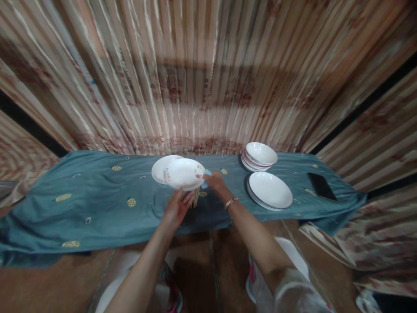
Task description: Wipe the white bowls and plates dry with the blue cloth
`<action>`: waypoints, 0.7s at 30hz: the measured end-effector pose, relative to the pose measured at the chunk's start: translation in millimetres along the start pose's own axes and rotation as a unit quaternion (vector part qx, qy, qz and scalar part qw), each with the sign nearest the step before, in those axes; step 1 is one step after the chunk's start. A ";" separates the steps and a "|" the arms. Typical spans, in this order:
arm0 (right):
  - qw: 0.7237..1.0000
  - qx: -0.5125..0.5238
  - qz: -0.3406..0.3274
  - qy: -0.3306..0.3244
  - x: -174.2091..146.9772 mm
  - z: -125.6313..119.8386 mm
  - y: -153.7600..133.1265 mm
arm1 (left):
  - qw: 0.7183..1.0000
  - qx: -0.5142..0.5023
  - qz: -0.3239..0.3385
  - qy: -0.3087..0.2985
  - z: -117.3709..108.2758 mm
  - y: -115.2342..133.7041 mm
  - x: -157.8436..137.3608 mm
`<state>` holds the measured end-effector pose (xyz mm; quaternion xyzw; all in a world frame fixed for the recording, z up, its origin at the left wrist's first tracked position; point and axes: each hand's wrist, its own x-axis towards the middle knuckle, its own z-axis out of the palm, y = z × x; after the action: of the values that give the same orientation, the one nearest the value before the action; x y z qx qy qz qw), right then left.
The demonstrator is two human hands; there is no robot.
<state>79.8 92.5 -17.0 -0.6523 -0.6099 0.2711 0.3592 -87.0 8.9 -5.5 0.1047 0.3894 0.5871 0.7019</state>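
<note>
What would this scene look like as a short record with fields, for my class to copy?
Left-hand grip: on the near rim of a decorated white plate
Right-hand grip: holding a light-blue cloth at that plate's right side
Partly hidden: another white plate; chopsticks
Right of hands: bowl stack; plate stack; black smartphone
Surface: teal tablecloth, pineapple motifs
Background: patterned curtain

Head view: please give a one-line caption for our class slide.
The left hand holds a patterned white plate while the right hand holds a pale blue item at its rim.
</note>
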 end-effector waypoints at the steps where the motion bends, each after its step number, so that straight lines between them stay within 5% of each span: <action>1: 1.000 0.014 0.017 0.004 -4.9 -3.9 4.2 | 1.000 0.008 0.002 -0.012 0.9 -3.5 -1.7; 10: 0.990 0.098 0.096 0.032 -53.5 -41.9 38.3 | 0.998 0.053 0.009 -0.042 17.0 -35.8 -14.9; 15: 0.990 0.091 0.108 -0.022 -66.9 -61.1 49.1 | 0.997 0.059 0.008 -0.039 25.4 -42.3 -13.2; 18: 0.995 -0.032 0.069 -0.059 -69.3 -78.4 47.8 | 0.997 0.079 0.007 -0.024 24.9 -41.1 -12.1; 21: 0.986 -0.164 0.023 -0.016 -70.7 -96.9 43.7 | 0.994 0.106 0.004 -0.027 23.7 -40.9 -13.8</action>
<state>175.1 9.1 -0.2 -0.7118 -0.6367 0.1857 0.2313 -40.9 -8.0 -8.3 0.1958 0.4299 0.5427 0.6944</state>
